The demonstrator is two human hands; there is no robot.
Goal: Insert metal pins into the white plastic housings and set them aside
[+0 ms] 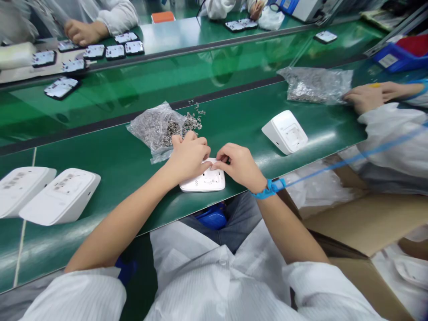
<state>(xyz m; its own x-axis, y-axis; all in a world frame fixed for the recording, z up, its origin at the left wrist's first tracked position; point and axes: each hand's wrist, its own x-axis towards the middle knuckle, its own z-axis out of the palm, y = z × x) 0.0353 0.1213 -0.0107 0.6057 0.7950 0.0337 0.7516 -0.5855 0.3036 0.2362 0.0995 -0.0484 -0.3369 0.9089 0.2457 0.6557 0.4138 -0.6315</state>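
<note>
A white plastic device (203, 182) lies on the green bench in front of me, its underside with small holes and markings facing up. My left hand (189, 156) rests over its upper left part, thumb on the surface and fingers curled near the metal parts. From the right, my right hand (239, 165) touches its upper right edge with thumb and forefinger pinched; whatever lies between them is too small to make out. Just beyond my left hand is an open clear bag (150, 127) with small metal parts (193, 121) spilling out.
Two white devices (60, 196) stand at the left, another (286, 131) at the right. A co-worker's hand (364, 98) touches a second bag (316, 84). Circuit boards (62, 88) lie along the conveyor (234, 67). A cardboard box (364, 223) is at lower right.
</note>
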